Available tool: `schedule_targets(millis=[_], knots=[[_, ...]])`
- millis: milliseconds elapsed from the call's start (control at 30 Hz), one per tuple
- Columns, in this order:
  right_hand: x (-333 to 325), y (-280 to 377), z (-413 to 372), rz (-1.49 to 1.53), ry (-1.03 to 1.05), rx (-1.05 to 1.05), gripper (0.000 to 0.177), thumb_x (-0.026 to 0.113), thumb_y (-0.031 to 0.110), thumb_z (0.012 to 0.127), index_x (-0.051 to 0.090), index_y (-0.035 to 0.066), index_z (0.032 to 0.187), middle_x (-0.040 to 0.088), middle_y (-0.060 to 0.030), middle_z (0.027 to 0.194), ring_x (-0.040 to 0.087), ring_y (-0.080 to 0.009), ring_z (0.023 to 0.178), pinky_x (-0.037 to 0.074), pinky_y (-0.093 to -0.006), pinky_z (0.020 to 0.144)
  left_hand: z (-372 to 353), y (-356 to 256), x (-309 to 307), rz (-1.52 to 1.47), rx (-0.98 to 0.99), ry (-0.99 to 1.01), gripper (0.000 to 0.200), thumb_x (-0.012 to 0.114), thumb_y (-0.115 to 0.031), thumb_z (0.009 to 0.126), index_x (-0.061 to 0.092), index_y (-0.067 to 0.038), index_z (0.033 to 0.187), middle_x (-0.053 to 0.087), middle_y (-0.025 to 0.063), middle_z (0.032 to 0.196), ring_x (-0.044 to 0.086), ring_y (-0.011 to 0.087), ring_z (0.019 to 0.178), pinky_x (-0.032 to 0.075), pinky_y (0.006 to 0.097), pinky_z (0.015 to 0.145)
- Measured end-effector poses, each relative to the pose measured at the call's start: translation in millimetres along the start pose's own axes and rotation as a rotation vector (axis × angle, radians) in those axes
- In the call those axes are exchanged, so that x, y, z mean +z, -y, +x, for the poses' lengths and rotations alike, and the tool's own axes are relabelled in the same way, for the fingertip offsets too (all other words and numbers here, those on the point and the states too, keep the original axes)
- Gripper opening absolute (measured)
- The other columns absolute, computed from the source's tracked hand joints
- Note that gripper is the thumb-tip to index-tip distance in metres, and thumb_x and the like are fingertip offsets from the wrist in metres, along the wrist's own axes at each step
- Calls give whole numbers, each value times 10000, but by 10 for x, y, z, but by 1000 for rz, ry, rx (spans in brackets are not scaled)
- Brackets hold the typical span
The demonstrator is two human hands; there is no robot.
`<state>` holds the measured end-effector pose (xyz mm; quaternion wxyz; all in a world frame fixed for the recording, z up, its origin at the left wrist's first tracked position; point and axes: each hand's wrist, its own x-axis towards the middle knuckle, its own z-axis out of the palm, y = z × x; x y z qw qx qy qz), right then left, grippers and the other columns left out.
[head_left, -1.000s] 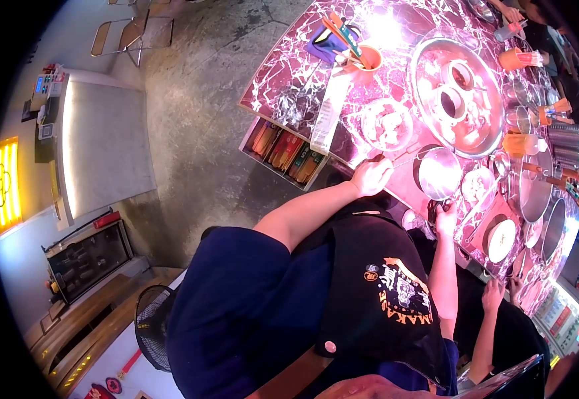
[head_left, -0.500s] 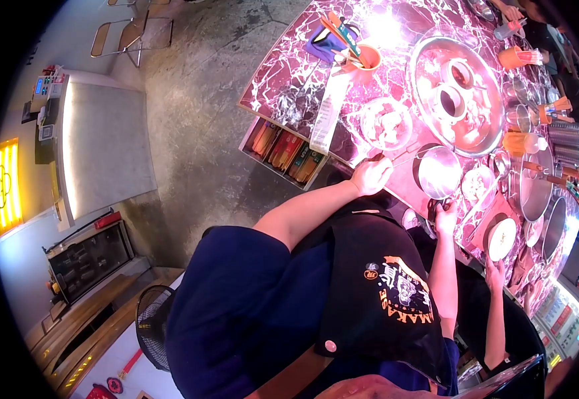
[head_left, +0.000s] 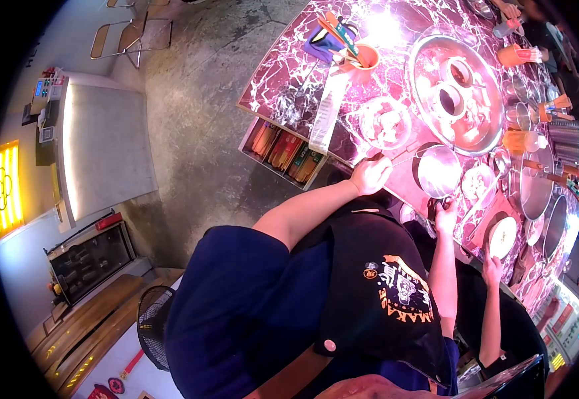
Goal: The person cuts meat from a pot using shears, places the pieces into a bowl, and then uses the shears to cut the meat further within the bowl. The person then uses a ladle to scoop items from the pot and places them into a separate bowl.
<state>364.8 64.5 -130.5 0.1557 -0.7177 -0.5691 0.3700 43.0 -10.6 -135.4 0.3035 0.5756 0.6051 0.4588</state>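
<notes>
My left hand [head_left: 372,175] is closed around a thin utensil, perhaps chopsticks, that reaches toward the rim of a small steel saucepan [head_left: 437,171]. Its exact kind is too fine to make out. My right hand [head_left: 445,217] grips the saucepan's dark handle [head_left: 434,209] at the table's edge. The pan's inside looks pale and bright under the pink light. Just beyond my left hand is a glass bowl [head_left: 386,124] with pale pieces in it. A smaller bowl [head_left: 478,183] of pale food sits right of the pan.
A large metal basin [head_left: 417,80] holding two dark-filled pots stands on the marbled table [head_left: 283,66]. An orange cup [head_left: 367,57] of utensils is at the left. Below it, a drawer [head_left: 245,141] juts out. At right, another person's hand [head_left: 493,269] holds a round white plate [head_left: 502,238].
Both my hands and the saucepan stay nearly where they were. The other person's hand and the white plate have shifted very slightly.
</notes>
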Motion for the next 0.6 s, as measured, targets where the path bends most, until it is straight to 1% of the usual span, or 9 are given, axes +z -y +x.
schedule_targets(millis=[167,300,367,600], knots=[[15,-2,3,18,-3,5,229,683,7,871,535,-1,1046,653,-79,868,617,-159,763,508,-315,722,6,-25,-14,1,-7,3,99,573,-175,971,563,-79,995,646,186,734,657,411,689,515,502,619],[6,20,-18,38,3,27,229,684,10,869,538,0,1045,656,-82,876,622,-163,770,510,-318,731,11,-46,-27,-13,24,-19,97,569,-173,973,560,-78,991,643,190,727,654,414,684,512,505,617],[22,-30,8,11,-13,-28,232,686,15,866,540,0,1046,660,-90,888,629,-171,784,512,-325,745,12,-60,-38,-20,32,-23,95,567,-171,974,558,-78,991,642,191,723,653,414,682,511,505,615],[5,-76,30,-38,-2,-5,251,694,32,863,544,-2,1062,663,-104,902,638,-188,809,515,-336,767,6,-51,-30,-20,35,-18,95,566,-166,975,550,-75,995,643,193,727,657,412,685,512,498,616]])
